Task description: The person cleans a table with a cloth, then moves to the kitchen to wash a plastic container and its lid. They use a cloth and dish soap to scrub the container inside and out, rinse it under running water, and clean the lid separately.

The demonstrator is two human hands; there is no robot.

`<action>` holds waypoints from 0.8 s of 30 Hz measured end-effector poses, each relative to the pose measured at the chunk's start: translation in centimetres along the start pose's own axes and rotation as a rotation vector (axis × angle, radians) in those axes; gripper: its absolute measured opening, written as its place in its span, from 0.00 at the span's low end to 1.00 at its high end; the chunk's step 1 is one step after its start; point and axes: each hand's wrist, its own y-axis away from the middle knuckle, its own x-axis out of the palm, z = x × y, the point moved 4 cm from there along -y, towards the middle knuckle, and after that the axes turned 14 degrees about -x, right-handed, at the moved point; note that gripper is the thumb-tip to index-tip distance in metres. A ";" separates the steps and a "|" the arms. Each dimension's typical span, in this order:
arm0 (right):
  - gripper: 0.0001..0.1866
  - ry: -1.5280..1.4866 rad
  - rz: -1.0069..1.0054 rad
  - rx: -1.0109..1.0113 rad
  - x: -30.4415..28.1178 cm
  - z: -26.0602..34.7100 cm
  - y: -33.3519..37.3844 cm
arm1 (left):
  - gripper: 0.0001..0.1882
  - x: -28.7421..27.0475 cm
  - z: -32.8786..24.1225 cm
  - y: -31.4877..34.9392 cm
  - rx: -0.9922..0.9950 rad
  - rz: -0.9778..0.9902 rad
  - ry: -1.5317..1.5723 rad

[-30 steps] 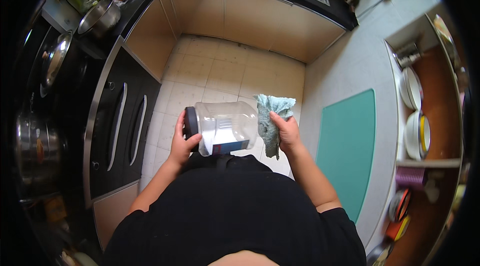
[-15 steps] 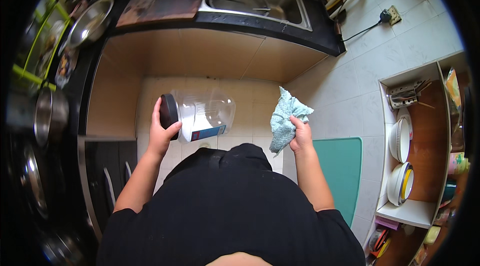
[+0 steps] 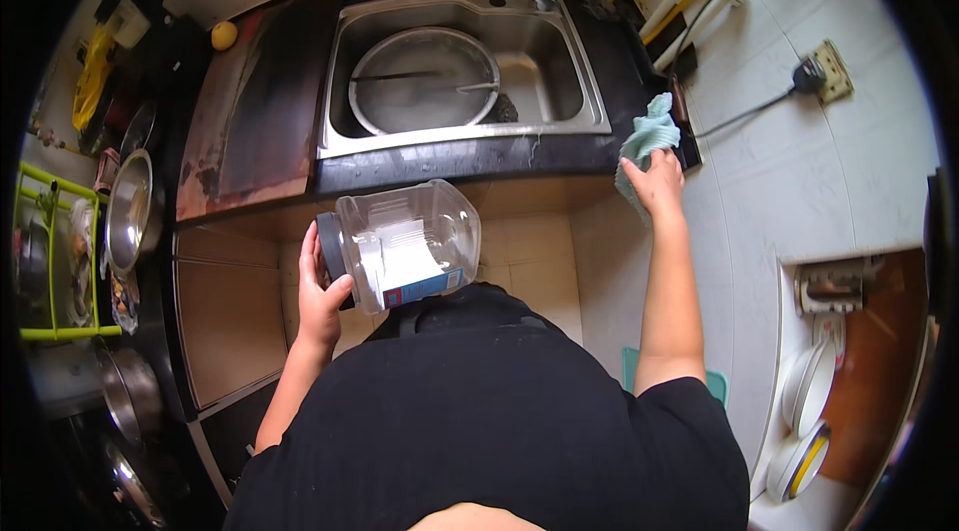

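Tipped on its side, a clear plastic jar (image 3: 420, 236) with a dark lid and a blue-and-red label hangs in front of the counter. My left hand (image 3: 322, 296) is closed around the lid end, thumb toward me and fingers on the far side. Out to the right, my right hand (image 3: 656, 179) pinches a crumpled light-green cloth (image 3: 649, 139) at the right end of the black counter. Whether the cloth rests on the counter I cannot tell. The jar looks see-through, with a white patch showing on its wall.
A steel sink (image 3: 465, 139) holds a large round basin (image 3: 365, 56). Left of it lies a dark wooden board (image 3: 250, 111) with a yellow round fruit (image 3: 224, 35) behind. Metal bowls (image 3: 130, 211) and a green rack (image 3: 60, 333) line the left. White bowls (image 3: 814, 386) sit on the right shelf.
My right hand has carried the cloth forward and right to the counter's end. My left hand still holds the jar, nearly in place. The view has tilted up toward the sink.
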 end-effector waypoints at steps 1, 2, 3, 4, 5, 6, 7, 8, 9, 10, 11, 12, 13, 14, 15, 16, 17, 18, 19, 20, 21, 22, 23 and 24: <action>0.30 0.051 -0.028 -0.053 0.7 0.8 -1.8 | 0.52 0.5 -0.8 -1.3 0.022 -0.030 -0.021; 0.29 0.100 -0.056 -0.107 1.2 1.9 -3.7 | 0.53 0.8 -1.4 -2.9 0.054 -0.037 0.001; 0.25 0.023 -0.056 -0.191 1.3 3.3 -5.3 | 0.53 1.0 -2.1 -3.7 0.080 -0.064 0.006; 0.21 -0.131 -0.105 -0.345 3.2 3.8 -6.3 | 0.54 1.4 -2.5 -4.7 0.101 -0.086 0.011; 0.21 -0.221 -0.044 -0.449 5.4 4.5 -6.7 | 0.55 1.8 -2.9 -5.2 0.083 -0.115 0.020; 0.20 -0.312 0.013 -0.556 7.0 5.9 -7.2 | 0.54 2.1 -2.9 -5.9 0.080 -0.131 0.044; 0.19 -0.264 0.066 -0.600 8.0 7.4 -7.5 | 0.54 2.1 -2.8 -6.3 0.053 -0.159 0.059; 0.18 -0.215 0.118 -0.641 8.8 8.4 -7.7 | 0.53 2.0 -2.7 -6.6 0.026 -0.184 0.073; 0.12 -0.209 0.142 -0.646 9.7 8.9 -8.0 | 0.53 1.7 -2.6 -7.0 0.021 -0.194 0.084; 0.10 -0.259 0.173 -0.645 10.3 8.9 -8.7 | 0.52 1.3 -2.5 -7.4 0.016 -0.201 0.094; 0.08 -0.308 0.203 -0.641 10.6 8.5 -9.5 | 0.52 1.0 -2.5 -7.9 0.012 -0.204 0.103; 0.06 -0.356 0.237 -0.637 10.7 8.4 -10.4 | 0.51 0.7 -2.5 -8.4 0.016 -0.216 0.127; 0.03 -0.484 0.180 -0.559 10.3 8.2 -11.4 | 0.51 0.4 -2.6 -8.8 0.008 -0.223 0.148; 0.04 -0.569 0.157 -0.478 9.9 7.8 -12.7 | 0.51 0.1 -2.7 -9.2 0.000 -0.229 0.169; 0.05 -0.672 0.093 -0.376 8.8 7.5 -14.0 | 0.50 -0.1 -2.8 -9.6 0.000 -0.249 0.198; 0.07 -0.767 0.017 -0.272 7.9 6.8 -15.3 | 0.50 -0.1 -3.1 -10.2 -0.006 -0.245 0.210; 0.08 -0.709 -0.041 -0.299 7.5 6.3 -16.3 | 0.50 -0.3 -3.1 -10.8 -0.010 -0.236 0.213; 0.09 -0.652 -0.100 -0.327 7.2 5.6 -17.4 | 0.50 -0.4 -3.2 -11.5 -0.012 -0.226 0.215; 0.10 -0.557 -0.079 -0.365 7.2 5.1 -18.2 | 0.50 -0.3 -3.4 -12.2 -0.004 -0.211 0.207; 0.09 -0.485 -0.061 -0.370 7.0 4.6 -18.9 | 0.51 0.0 -3.8 -13.0 0.004 -0.196 0.199; 0.09 -0.420 -0.038 -0.372 6.7 4.6 -19.4 | 0.51 0.0 -4.0 -13.4 0.008 -0.186 0.186; 0.08 -0.355 -0.015 -0.375 6.4 4.8 -19.8 | 0.51 -0.1 -4.2 -13.8 0.003 -0.184 0.179; 0.09 -0.297 -0.027 -0.347 5.9 4.8 -20.1 | 0.51 -0.1 -4.2 -14.2 -0.002 -0.181 0.173; 0.10 -0.292 0.017 -0.250 5.3 5.2 -20.4 | 0.52 -0.2 -4.4 -14.5 -0.004 -0.181 0.167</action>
